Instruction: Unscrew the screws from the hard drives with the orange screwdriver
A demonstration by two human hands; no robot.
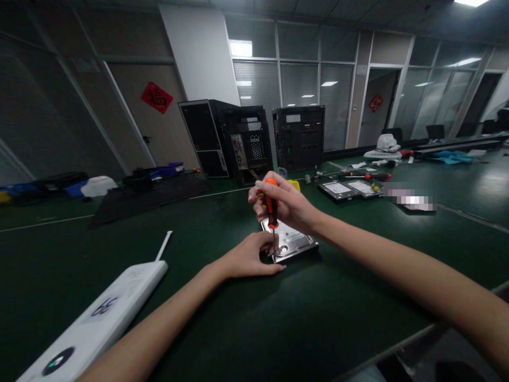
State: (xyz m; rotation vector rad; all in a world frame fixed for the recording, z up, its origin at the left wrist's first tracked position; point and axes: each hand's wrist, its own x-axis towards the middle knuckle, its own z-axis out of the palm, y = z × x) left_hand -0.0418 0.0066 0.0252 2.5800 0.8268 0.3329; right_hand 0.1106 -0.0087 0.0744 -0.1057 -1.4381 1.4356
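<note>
A silver hard drive (296, 244) lies flat on the green table, its far part hidden behind my right hand. My right hand (284, 201) is closed round the orange and black handle of a screwdriver (271, 204). The screwdriver stands nearly upright, its thin shaft reaching down to the drive's near left corner. My left hand (254, 255) grips that same corner, fingers curled at the side and thumb along the near edge, close to the screwdriver's tip. Whether the tip sits in a screw is too small to tell.
Two more hard drives (338, 190) lie to the right, with a red and black screwdriver (371, 176) behind them. Black computer cases (300, 139) stand at the back. A white device (115, 307) lies at the left by my forearm. A black mat (131, 199) is farther back.
</note>
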